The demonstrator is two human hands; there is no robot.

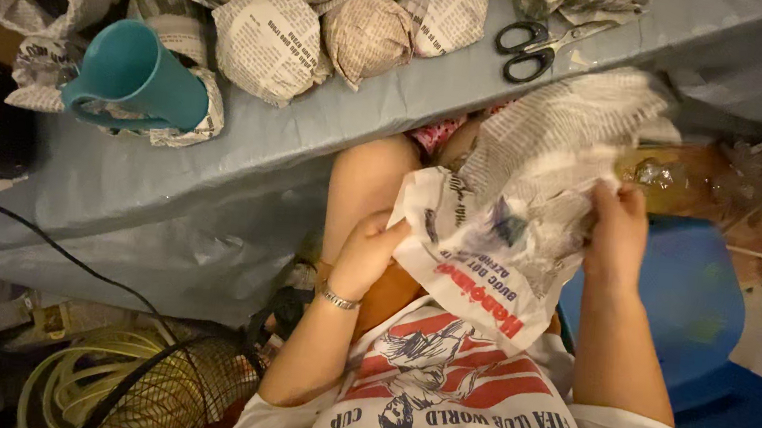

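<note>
Both my hands grip a large crumpled sheet of newspaper (pixel 512 208) over my lap. My left hand (pixel 368 255), with a metal bracelet on the wrist, pinches the sheet's left edge. The sheet's right side is bunched in my right hand (pixel 617 232). I cannot tell whether anything is wrapped inside the sheet. On the grey table (pixel 334 116) in front of me a teal mug (pixel 138 74) lies on its side on a piece of newspaper.
Several newspaper-wrapped bundles (pixel 272 36) crowd the table's far edge, with black-handled scissors (pixel 537 48) beside them. A blue plastic stool (pixel 699 300) stands at my right. A wire fan guard (pixel 168 398), coiled hose and a black cable lie on the floor at left.
</note>
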